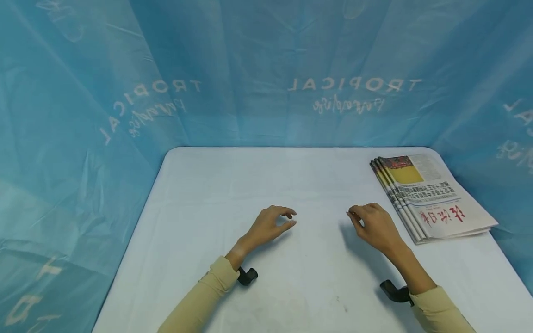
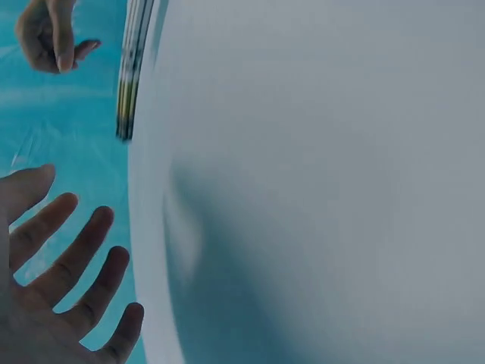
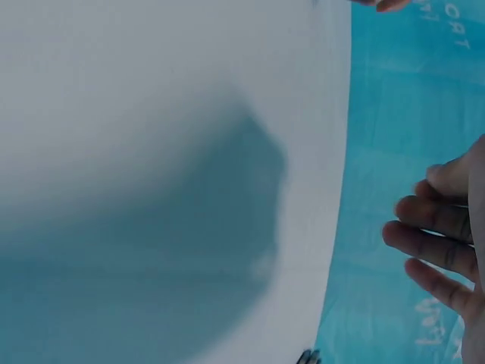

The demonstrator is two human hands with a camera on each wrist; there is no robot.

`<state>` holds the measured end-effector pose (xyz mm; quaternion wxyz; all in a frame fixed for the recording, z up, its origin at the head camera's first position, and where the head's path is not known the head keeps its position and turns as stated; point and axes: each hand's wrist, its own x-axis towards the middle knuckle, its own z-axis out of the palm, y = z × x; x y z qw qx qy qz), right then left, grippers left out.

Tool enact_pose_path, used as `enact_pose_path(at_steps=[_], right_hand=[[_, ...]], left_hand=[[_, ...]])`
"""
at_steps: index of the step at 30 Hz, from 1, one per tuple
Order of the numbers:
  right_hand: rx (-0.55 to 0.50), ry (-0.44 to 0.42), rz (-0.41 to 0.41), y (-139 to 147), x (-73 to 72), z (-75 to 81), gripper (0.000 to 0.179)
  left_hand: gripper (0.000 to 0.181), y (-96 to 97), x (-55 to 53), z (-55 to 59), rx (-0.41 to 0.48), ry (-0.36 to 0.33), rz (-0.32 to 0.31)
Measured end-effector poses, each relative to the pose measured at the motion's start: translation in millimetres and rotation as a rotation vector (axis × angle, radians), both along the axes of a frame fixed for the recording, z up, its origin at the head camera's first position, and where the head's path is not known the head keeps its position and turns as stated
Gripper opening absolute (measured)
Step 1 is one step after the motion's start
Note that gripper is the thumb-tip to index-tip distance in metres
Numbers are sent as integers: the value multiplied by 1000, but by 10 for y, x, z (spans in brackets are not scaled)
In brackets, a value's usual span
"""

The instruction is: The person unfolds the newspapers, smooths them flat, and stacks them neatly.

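Note:
Over the middle of the white table, my left hand (image 1: 268, 225) hovers with its fingers spread and a little bent, nothing in it. The left wrist view shows the same hand (image 2: 72, 280) with its fingers apart. My right hand (image 1: 374, 225) hangs above the table too, thumb near the bent fingertips, holding nothing; in the right wrist view its fingers (image 3: 432, 241) are loosely curved. Nearest to it, off to its right, lies a stack of several folded newspapers (image 1: 437, 199), overlapping with their folded edges fanned to the left. Neither hand touches the stack.
The white tabletop (image 1: 233, 180) has rounded far corners and a few small dark marks near the front. Blue plastic curtains (image 1: 266, 115) with mirrored white lettering surround it at the back and both sides. A dark curved piece (image 1: 395, 292) sits at each wrist.

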<state>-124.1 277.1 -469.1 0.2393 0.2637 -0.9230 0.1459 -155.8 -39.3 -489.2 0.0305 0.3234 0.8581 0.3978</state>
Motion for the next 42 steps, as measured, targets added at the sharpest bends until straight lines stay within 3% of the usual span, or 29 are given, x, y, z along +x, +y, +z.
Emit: enact_pose_path(at_steps=[8, 11, 14, 16, 18, 20, 24, 29, 33, 36, 42], right_hand=[[4, -39, -85, 357, 21, -9, 10], [-7, -40, -140, 558, 50, -5, 8], [-26, -33, -202, 717, 75, 5, 11], [-52, -29, -244, 786, 84, 10, 16], [-69, -43, -292, 831, 88, 15, 22], [-82, -74, -335, 867, 90, 16, 28], [-60, -213, -435, 962, 109, 13, 41], [13, -508, -559, 1122, 139, 15, 57], [63, -709, -586, 1220, 122, 6, 65], [74, -750, -580, 1231, 109, -25, 59], [72, -657, -599, 1184, 148, -70, 25]], left_hand=[[30, 416, -29, -89, 218, -298, -116], [27, 532, -4, 0, 272, -399, -178], [25, 682, -23, -10, 337, -490, -223], [26, 807, -41, -4, 395, -562, -240], [26, 957, -86, -80, 447, -625, -236], [27, 1083, -104, -58, 486, -683, -233], [29, 1266, -128, -45, 500, -742, -244], [37, 1408, -132, -34, 496, -801, -257], [38, 1500, -140, -15, 523, -879, -235], [37, 1548, -155, -5, 541, -926, -209], [39, 1589, -205, -27, 542, -959, -193]])
